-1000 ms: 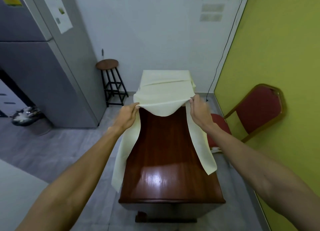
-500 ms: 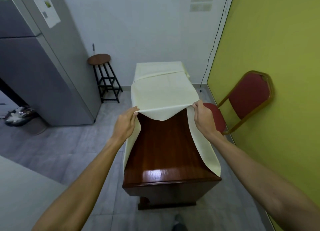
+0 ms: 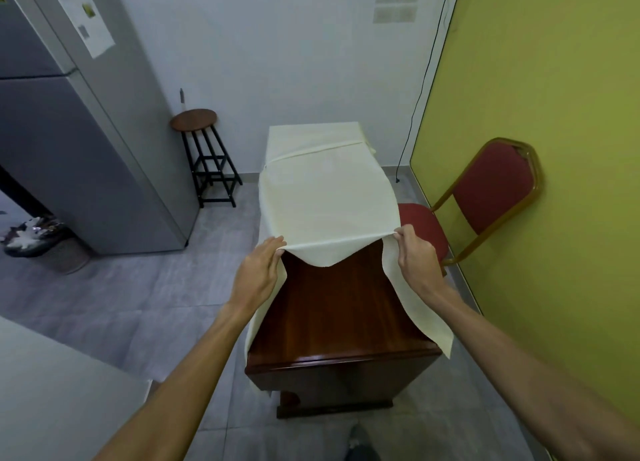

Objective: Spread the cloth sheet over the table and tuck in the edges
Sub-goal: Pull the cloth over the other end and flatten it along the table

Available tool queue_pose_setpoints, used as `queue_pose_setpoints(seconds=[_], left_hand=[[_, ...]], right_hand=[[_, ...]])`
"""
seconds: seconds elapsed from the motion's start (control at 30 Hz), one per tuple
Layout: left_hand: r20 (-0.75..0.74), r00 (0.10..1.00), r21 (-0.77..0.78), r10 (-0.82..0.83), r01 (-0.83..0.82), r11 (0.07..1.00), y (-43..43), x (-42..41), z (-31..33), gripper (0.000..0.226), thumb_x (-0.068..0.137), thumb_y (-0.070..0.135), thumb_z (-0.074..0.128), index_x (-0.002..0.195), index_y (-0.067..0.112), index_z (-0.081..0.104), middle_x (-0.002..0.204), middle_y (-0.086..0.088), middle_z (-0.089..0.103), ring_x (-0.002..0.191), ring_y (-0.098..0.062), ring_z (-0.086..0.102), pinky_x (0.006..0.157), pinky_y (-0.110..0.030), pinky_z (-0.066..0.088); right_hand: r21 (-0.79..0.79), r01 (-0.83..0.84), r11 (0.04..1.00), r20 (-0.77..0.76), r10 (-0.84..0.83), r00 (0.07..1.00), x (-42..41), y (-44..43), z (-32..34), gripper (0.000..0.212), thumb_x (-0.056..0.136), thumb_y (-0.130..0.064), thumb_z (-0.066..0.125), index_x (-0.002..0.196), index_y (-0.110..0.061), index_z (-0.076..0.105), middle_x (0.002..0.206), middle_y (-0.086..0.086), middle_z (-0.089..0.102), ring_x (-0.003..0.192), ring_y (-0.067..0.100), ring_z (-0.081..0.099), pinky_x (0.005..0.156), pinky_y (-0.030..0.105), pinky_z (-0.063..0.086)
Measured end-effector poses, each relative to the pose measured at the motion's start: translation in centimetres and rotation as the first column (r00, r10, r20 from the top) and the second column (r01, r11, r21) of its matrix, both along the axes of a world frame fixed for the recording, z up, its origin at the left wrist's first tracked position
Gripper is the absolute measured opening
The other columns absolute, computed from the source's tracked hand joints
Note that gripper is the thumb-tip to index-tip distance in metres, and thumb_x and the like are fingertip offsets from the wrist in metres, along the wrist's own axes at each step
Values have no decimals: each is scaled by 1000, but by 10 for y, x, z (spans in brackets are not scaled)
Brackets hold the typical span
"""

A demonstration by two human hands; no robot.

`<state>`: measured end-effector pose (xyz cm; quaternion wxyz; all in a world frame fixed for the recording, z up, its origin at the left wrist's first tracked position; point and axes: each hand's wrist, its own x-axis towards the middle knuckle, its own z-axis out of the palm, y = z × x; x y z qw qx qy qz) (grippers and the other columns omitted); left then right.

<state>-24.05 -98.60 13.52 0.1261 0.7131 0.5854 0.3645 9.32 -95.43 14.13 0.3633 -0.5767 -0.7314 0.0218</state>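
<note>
A pale cream cloth sheet (image 3: 325,197) covers the far half of a long dark wooden table (image 3: 343,315). Its near edge is lifted above the bare wood and sags to a point in the middle. My left hand (image 3: 258,277) holds the cloth's edge at the table's left side, with cloth hanging down below it. My right hand (image 3: 414,256) pinches the edge at the right side, and a strip of cloth trails from it down along the table's right edge.
A red chair (image 3: 485,197) with a gold frame stands against the green wall, close to the table's right side. A black stool (image 3: 204,149) and a grey fridge (image 3: 69,142) are at the left. A bin (image 3: 38,242) sits on the floor far left.
Both hands have drawn the cloth's edge toward me along the table, so more of the wood is covered. The view has backed away from the table.
</note>
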Motion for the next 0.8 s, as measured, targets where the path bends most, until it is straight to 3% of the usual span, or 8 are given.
queue_pose_setpoints(seconds=[0.1, 0.27, 0.47, 0.53, 0.63, 0.7, 0.8], left_hand=[[4, 1000, -28, -14, 14, 1000, -11, 1, -12, 33, 104, 25, 46, 131, 13, 61, 133, -7, 62, 128, -20, 55, 108, -28, 40], [-15, 1000, -97, -4, 3, 995, -36, -1, -36, 39, 103, 32, 41, 132, 14, 60, 136, -7, 60, 130, -22, 53, 108, -28, 37], [22, 999, -145, 31, -27, 989, -65, -8, -54, 37, 104, 31, 43, 132, 14, 61, 136, -7, 60, 131, -21, 52, 109, -31, 37], [47, 997, -177, 58, -49, 983, -72, -9, -60, 36, 103, 29, 44, 132, 15, 61, 137, -5, 59, 132, -19, 50, 110, -30, 36], [30, 998, -231, 54, -46, 972, -83, -10, -73, 34, 103, 26, 46, 131, 17, 62, 137, -7, 59, 131, -21, 52, 110, -34, 39], [-5, 999, -250, 50, -49, 967, -91, -11, -83, 32, 102, 22, 49, 131, 17, 61, 137, -9, 59, 130, -25, 52, 110, -40, 41], [-10, 998, -264, 59, -60, 963, -96, -11, -90, 32, 102, 22, 49, 131, 16, 62, 137, -7, 59, 132, -24, 50, 112, -46, 39]], right_hand=[[-38, -8, 999, -10, 8, 1000, 1, -13, -16, 14, 105, -13, 47, 96, -4, 53, 64, 2, 54, 47, 18, 50, 41, 26, 30], [-72, 8, 997, -8, -9, 1000, -3, -36, -33, 10, 103, -9, 50, 95, -4, 54, 66, -4, 51, 51, 15, 50, 46, 26, 31], [-110, -13, 994, 2, 14, 1000, -12, -62, -53, 14, 104, -12, 48, 98, -3, 57, 77, 10, 66, 63, 25, 64, 52, 28, 41], [-142, -10, 990, -32, 6, 999, -14, -66, -59, 19, 105, -19, 45, 99, -5, 57, 81, 10, 68, 67, 26, 65, 54, 28, 44], [-130, -47, 990, 37, 52, 998, -15, -74, -71, 45, 107, -45, 22, 98, -12, 51, 74, 6, 67, 60, 23, 66, 49, 25, 43], [-163, -65, 984, 74, 78, 994, -13, -83, -85, 51, 106, -51, 14, 100, -14, 49, 76, 7, 68, 63, 22, 67, 50, 26, 48], [-245, 26, 969, 54, -13, 998, -12, -88, -95, 18, 103, -26, 49, 104, -9, 55, 91, 11, 72, 78, 28, 71, 64, 35, 57]])
